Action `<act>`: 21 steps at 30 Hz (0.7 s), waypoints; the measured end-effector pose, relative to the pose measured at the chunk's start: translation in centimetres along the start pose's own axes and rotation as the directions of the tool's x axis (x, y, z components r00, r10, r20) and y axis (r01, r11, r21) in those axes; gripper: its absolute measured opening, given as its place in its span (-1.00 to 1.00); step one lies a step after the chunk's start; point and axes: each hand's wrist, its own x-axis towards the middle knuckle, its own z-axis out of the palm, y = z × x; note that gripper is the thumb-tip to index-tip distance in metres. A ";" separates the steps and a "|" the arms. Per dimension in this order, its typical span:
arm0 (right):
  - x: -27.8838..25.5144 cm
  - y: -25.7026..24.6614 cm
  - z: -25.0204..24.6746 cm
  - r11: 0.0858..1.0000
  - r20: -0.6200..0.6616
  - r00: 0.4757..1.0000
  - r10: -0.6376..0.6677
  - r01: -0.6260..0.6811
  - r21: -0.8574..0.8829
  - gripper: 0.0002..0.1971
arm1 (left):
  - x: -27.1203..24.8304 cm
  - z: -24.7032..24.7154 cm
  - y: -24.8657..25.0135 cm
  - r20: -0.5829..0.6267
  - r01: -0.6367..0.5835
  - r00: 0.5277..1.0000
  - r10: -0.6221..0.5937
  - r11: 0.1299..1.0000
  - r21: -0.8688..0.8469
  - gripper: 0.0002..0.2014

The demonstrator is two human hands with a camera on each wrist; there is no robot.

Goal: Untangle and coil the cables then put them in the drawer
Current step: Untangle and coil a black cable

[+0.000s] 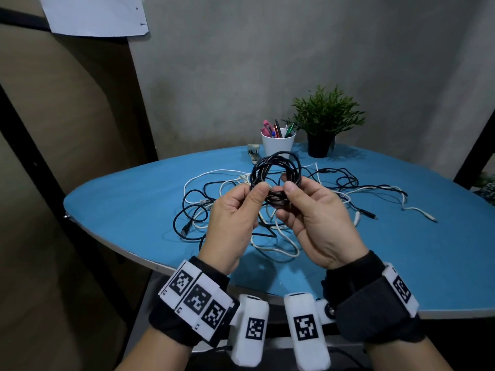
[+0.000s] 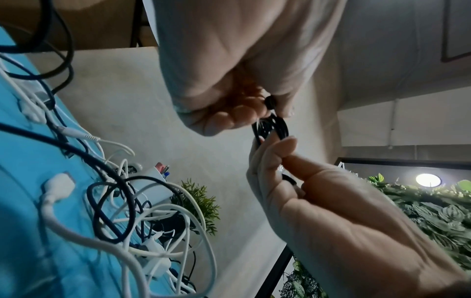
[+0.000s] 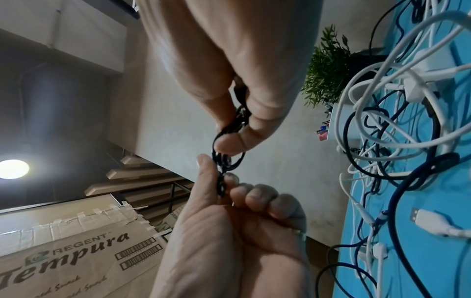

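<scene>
Got both hands up over the blue tabletop point(image 1: 401, 250): left hand point(image 1: 235, 223) and right hand point(image 1: 313, 218) each pinching the coiled black cable point(image 1: 276, 172). Loose black and white cables point(image 1: 203, 207) are sprawled underneath, with the pen cup point(image 1: 277, 145) and plant point(image 1: 325, 116) behind.

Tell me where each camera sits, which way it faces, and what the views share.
Head: worn on the head, looking down at the table; both hands and wristbands show.
Left wrist: looks along the left hand toward the right hand.
Right wrist: looks along the right hand toward the left hand.
Shared: black coil, plant, loose cables.
</scene>
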 end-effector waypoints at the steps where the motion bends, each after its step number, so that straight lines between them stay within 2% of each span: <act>1: 0.0 0.0 -0.1 1.000 -0.006 1.000 -0.007 0.007 -0.004 -0.92 | -0.1 -0.1 0.0 -0.001 -0.007 1.000 0.007 0.999 0.042 -0.62; 3: 0.2 -0.3 -0.4 0.999 -0.045 0.998 -0.034 0.033 -0.013 -0.92 | -0.3 -0.6 0.1 0.068 -0.031 0.997 0.022 0.990 0.135 -0.51; 6: 0.5 -1.1 -1.0 0.997 -0.098 0.993 -0.061 0.057 -0.044 -0.89 | -0.4 -1.5 0.4 0.271 -0.063 0.962 -0.005 0.967 0.245 -0.55; 11: 0.9 -2.0 -1.6 0.991 -0.132 0.988 -0.078 0.062 -0.121 -0.83 | -0.8 -2.3 0.5 0.430 -0.070 0.902 -0.018 0.980 0.187 -0.58; 15: 1.4 -2.6 -2.2 0.965 -0.086 0.991 -0.106 0.082 -0.248 -0.85 | -1.2 -2.8 0.3 0.458 -0.020 0.888 -0.043 0.991 0.132 -0.62; 18: 1.4 -2.4 -2.1 0.965 -0.051 0.991 -0.126 0.111 -0.237 -0.86 | -1.0 -2.5 0.1 0.430 0.018 0.894 -0.125 0.969 0.246 -0.72; 21: 1.2 -2.0 -1.8 0.969 -0.050 0.990 -0.135 0.121 -0.216 -0.87 | -0.6 -2.3 0.0 0.338 -0.003 0.933 -0.120 0.940 0.341 -0.57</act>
